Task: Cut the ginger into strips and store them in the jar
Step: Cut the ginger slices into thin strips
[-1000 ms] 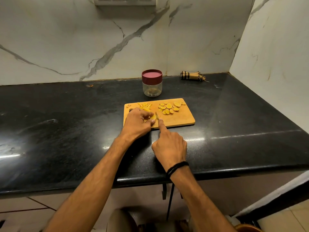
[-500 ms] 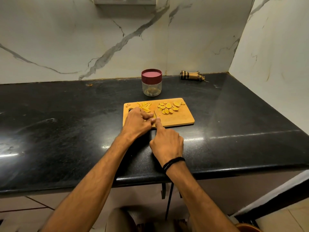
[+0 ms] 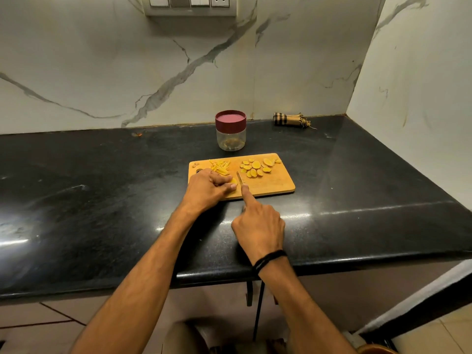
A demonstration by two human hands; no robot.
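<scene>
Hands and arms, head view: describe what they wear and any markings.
No sleeves or gloves show. The right hand has a black multi-strand cord band around its wrist. The left hand wears no ring or band that shows, and no markings are visible on either.

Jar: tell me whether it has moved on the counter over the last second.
No. The jar keeps its place behind the cutting board's far edge, left of the checked cloth.

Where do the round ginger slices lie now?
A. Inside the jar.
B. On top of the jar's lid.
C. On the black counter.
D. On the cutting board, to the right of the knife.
D: the round slices lie on the cutting board, right of the knife; the strips lie left of it.
</scene>
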